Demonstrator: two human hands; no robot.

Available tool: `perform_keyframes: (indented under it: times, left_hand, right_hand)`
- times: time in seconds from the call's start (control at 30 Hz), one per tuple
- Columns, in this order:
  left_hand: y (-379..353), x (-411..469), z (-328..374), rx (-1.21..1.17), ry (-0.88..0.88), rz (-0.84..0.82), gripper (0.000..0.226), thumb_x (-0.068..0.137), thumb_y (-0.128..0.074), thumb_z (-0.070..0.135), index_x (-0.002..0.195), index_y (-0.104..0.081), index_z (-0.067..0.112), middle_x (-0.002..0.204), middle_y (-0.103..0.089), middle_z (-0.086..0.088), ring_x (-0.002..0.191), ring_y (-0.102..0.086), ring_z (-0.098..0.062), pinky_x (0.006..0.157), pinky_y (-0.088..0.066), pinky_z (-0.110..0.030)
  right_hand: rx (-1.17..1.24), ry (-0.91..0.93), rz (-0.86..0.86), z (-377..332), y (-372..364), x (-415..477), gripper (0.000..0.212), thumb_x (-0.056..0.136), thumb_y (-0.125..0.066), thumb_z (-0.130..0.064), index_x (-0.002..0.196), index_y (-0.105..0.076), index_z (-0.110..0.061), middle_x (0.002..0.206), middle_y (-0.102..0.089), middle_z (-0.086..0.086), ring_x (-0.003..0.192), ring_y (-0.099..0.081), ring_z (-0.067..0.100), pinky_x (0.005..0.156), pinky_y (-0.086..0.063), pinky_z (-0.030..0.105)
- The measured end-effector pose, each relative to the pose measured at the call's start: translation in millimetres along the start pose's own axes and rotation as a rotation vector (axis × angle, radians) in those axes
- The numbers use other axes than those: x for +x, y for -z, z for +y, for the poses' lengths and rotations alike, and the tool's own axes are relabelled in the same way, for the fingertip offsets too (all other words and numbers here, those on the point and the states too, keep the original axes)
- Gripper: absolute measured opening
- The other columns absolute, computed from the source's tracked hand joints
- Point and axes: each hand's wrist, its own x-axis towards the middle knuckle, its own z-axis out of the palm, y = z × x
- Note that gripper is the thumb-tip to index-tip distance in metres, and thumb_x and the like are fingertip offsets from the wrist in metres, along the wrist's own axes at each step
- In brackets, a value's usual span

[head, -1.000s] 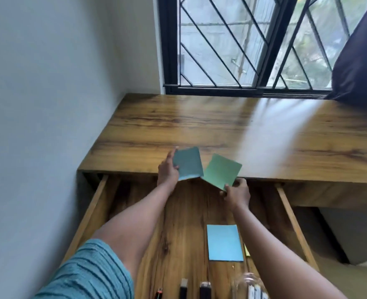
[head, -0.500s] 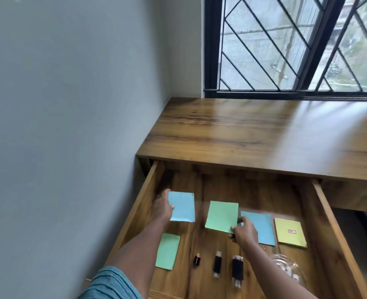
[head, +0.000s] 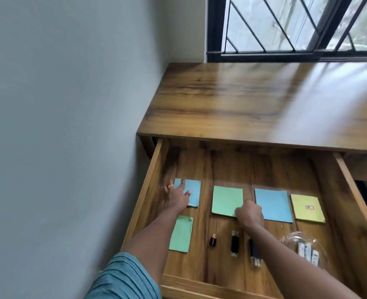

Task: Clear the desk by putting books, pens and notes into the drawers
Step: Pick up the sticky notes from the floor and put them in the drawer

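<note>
The blue note [head: 192, 192] and green note [head: 225, 199] are now lying flat in the drawer [head: 149, 190], on its left side. The left hand [head: 176, 198] is pressing the blue one with fingers spread; the right hand [head: 250, 214] is pinching the green one's near corner. Lifting straight off should avoid dragging them.

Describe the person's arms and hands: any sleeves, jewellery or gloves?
Both forearms are bare, no gloves. The left arm shows a short, ribbed teal sleeve. The left hand wears a thin gold-coloured ring on one finger; the right hand shows none.
</note>
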Motion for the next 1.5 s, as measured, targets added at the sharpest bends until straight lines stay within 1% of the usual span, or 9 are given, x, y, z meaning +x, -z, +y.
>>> perform_keyframes:
  times: [0.1, 0.23, 0.5, 0.87, 1.07, 1.2, 1.37, 1.43, 1.5]
  left_hand:
    - [-16, -10, -3, 0.078, -0.074, -0.053, 0.062, 0.096, -0.043, 0.047, 0.15, -0.015, 0.034, 0.159, 0.006, -0.001, 0.146, 0.006, -0.03, 0.117, -0.02, -0.044]
    - [-27, -17, -7, 0.13, -0.06, -0.038, 0.062, 0.098, -0.036, 0.047, 0.151, -0.006, 0.034, 0.159, 0.012, -0.002, 0.146, 0.009, -0.03, 0.118, -0.013, -0.044]
    - [-29, -13, -11, 0.146, -0.055, -0.04, 0.061, 0.1, -0.032, 0.042, 0.151, 0.002, 0.034, 0.158, 0.019, -0.005, 0.146, 0.013, -0.031, 0.119, -0.004, -0.046]
    - [-27, -50, -9, 0.151, -0.051, 0.134, 0.056, 0.102, -0.028, 0.035, 0.152, -0.006, 0.023, 0.159, 0.01, -0.009, 0.147, 0.007, -0.03, 0.119, -0.005, -0.039]
    - [-34, -120, 1, 0.098, 0.021, 0.265, 0.059, 0.101, -0.036, 0.032, 0.152, -0.01, 0.017, 0.159, 0.001, -0.01, 0.146, -0.003, -0.031, 0.118, -0.012, -0.039]
    - [-33, -177, 7, -0.058, 0.215, 0.37, 0.071, 0.094, -0.052, 0.023, 0.152, -0.011, 0.013, 0.158, -0.002, -0.013, 0.146, -0.005, -0.032, 0.118, -0.015, -0.04]
    - [-40, -232, 15, -0.161, 0.38, 0.441, 0.083, 0.092, -0.055, 0.021, 0.15, 0.001, 0.003, 0.157, 0.009, -0.02, 0.146, 0.005, -0.035, 0.119, -0.005, -0.043]
    - [-45, -250, 20, -0.281, 0.471, 0.395, 0.078, 0.095, -0.048, 0.017, 0.149, 0.005, -0.001, 0.157, 0.009, -0.023, 0.147, 0.003, -0.036, 0.119, -0.012, -0.043]
    - [-51, -261, 24, -0.466, 0.55, 0.334, 0.067, 0.098, -0.042, 0.014, 0.148, -0.002, -0.006, 0.155, -0.011, -0.026, 0.143, -0.02, -0.038, 0.112, -0.031, -0.041]
  right_hand:
    - [-0.038, -0.012, 0.034, -6, -1, -3, 0.015, 0.092, -0.049, -0.006, 0.1, -0.059, 0.001, 0.091, -0.058, 0.012, 0.062, -0.049, 0.016, 0.052, -0.038, 0.022]
    - [-0.146, -0.022, 0.062, -12, -5, -14, 0.028, 0.094, -0.048, -0.011, 0.12, -0.053, -0.001, 0.115, -0.056, 0.016, 0.092, -0.06, 0.026, 0.066, -0.044, 0.027]
    - [-0.176, 0.086, 0.099, -10, -15, -14, 0.035, 0.093, -0.054, -0.012, 0.127, -0.044, -0.01, 0.111, -0.049, 0.01, 0.077, -0.045, 0.013, 0.066, -0.041, 0.021]
    - [-0.028, 0.093, 0.234, 13, -9, -32, 0.022, 0.093, -0.048, -0.006, 0.115, -0.047, -0.008, 0.101, -0.045, 0.01, 0.078, -0.049, 0.02, 0.065, -0.045, 0.028]
    - [0.135, 0.034, 0.257, 62, 24, -72, 0.026, 0.093, -0.043, -0.006, 0.118, -0.046, -0.001, 0.118, -0.047, 0.018, 0.098, -0.051, 0.031, 0.08, -0.045, 0.036]
    - [0.288, -0.081, 0.345, 105, 45, -103, 0.046, 0.101, -0.034, -0.031, 0.137, -0.033, -0.004, 0.132, -0.044, 0.015, 0.121, -0.043, 0.035, 0.101, -0.035, 0.043]
    - [0.299, -0.043, 0.397, 132, 62, -146, 0.063, 0.089, -0.059, -0.024, 0.14, -0.029, -0.003, 0.146, -0.023, 0.018, 0.133, -0.027, 0.036, 0.108, -0.032, 0.05]
    - [0.426, -0.105, 0.405, 134, 67, -159, 0.073, 0.09, -0.059, -0.019, 0.146, -0.016, -0.001, 0.153, -0.001, 0.018, 0.141, -0.011, 0.037, 0.114, -0.022, 0.048]
    - [0.587, -0.22, 0.377, 135, 72, -171, 0.092, 0.088, -0.063, -0.017, 0.147, 0.006, 0.003, 0.154, 0.018, 0.02, 0.143, 0.002, 0.037, 0.117, -0.015, 0.042]
